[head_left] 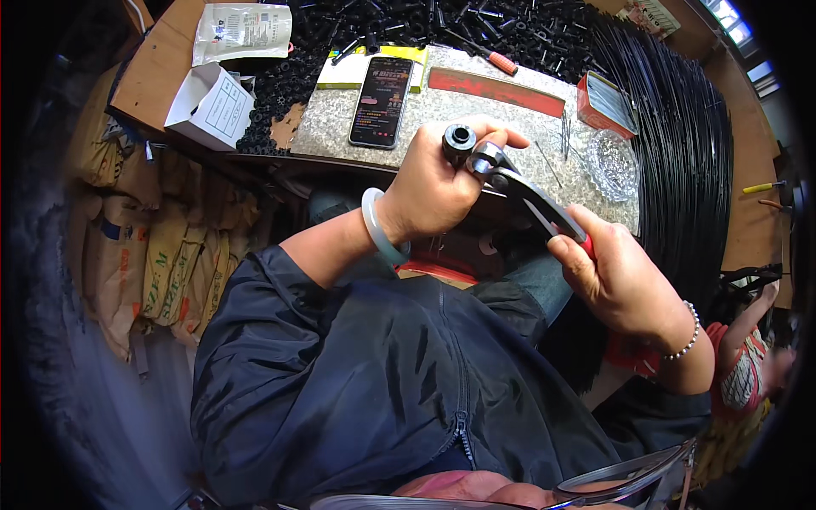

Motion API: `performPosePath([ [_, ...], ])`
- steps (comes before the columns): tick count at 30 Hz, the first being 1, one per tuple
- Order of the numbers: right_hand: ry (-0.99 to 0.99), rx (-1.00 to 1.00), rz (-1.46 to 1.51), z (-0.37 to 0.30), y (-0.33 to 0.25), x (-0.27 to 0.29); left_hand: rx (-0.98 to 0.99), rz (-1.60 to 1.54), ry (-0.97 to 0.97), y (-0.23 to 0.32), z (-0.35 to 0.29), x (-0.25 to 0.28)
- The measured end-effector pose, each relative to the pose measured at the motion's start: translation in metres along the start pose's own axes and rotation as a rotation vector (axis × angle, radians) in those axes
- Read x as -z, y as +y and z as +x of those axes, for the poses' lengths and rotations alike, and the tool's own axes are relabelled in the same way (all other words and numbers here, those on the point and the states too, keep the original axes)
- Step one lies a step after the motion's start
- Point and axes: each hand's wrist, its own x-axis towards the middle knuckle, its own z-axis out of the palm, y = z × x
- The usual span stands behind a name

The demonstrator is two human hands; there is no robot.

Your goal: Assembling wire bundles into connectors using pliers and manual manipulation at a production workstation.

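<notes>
My left hand (429, 191), a pale bangle at its wrist, is closed around a black tubular part (460, 138) whose round, hollow end faces up. In my right hand (625, 276) is a pair of pliers (544, 204) with dark metal arms and red on the grip. The head of the pliers meets my left thumb and fingers, right beside the tubular part. Whether the jaws bite on anything cannot be made out there. Both hands are above my lap, at the near edge of the speckled work board (327, 127).
A phone (381, 102) lies on the board, with a red strip (497, 91), a small red box (606, 104) and a glass dish (612, 166). Black parts (518, 30) heap behind; long black rods (680, 127) fill the right. Sacks (166, 263) stand left; another person (752, 348) sits far right.
</notes>
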Motion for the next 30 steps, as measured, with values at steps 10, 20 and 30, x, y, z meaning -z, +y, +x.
performPosePath([
  [10, 0.572, 0.091, -0.336, 0.052, 0.145, -0.043, 0.094, -0.31, -0.156, -0.011, 0.006, 0.003],
  [20, 0.847, 0.098, -0.906, 0.093, 0.163, -0.071, 0.035, 0.104, 0.055, -0.164, -0.096, -0.033],
  [30, 0.853, 0.111, -0.927, 0.093, 0.173, -0.071, -0.285, 0.498, 0.589, 0.015, -0.1, 0.192],
])
